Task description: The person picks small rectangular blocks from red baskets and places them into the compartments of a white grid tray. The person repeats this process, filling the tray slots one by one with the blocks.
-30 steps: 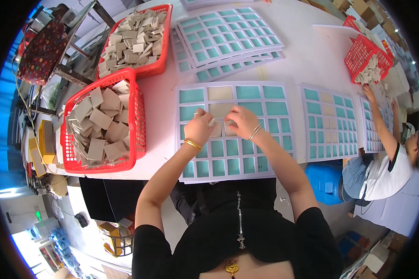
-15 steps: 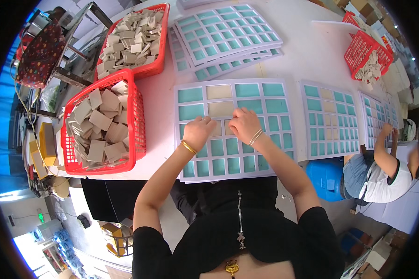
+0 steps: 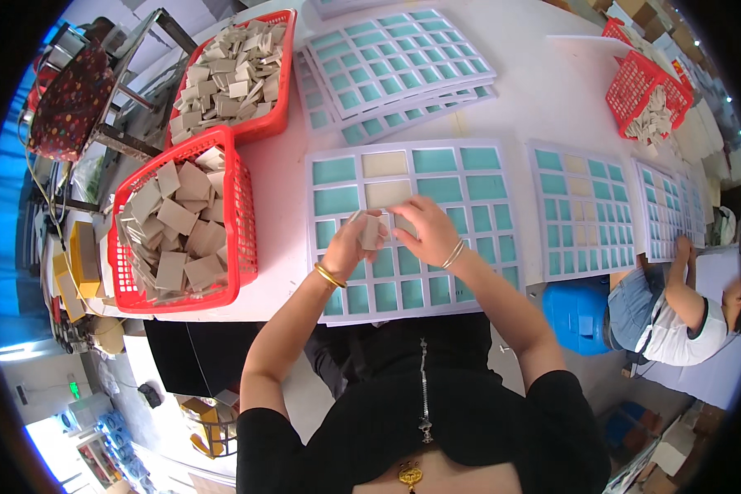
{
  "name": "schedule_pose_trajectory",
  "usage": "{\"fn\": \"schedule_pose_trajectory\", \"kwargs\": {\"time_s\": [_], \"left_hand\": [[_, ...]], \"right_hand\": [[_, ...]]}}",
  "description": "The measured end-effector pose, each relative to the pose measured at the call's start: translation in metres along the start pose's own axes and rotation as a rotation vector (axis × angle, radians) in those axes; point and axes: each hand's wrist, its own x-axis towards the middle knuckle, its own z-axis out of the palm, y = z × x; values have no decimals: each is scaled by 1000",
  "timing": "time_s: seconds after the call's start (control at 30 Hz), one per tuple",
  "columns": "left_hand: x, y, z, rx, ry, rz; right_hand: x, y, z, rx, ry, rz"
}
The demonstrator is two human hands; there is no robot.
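Over the white frame (image 3: 387,149), our left hand (image 3: 347,245) holds gray tiles (image 3: 370,234); our right hand (image 3: 430,230) half-curls at another, can't tell if gripped. We judge them light, stiff, chip-prone; pinch edges.

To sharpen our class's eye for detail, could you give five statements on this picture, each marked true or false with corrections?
1. The left hand holds a pale square. True.
2. The right hand is in a pocket. False: it is over the board.
3. One slot in the board's top row is beige. True.
4. The nearer left basket is empty. False: it is heaped with pieces.
5. A blue barrel shows at the right. True.
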Motion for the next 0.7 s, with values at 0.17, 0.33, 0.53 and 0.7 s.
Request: {"fn": "schedule_pose_trajectory", "kwargs": {"time_s": [0.17,0.33,0.53,0.7], "left_hand": [[-6,-8,21,23,44,56],[-2,-31,17,52,344,239],[-15,-29,-12,897,326,397],[-29,-30,1,1000,223,333]], "right_hand": [[1,-30,-5,255,-54,71],[-4,-21,-1,248,67,-65],[-26,-2,-25,332,11,186],[-43,-1,-26,292,-132,318]]}}
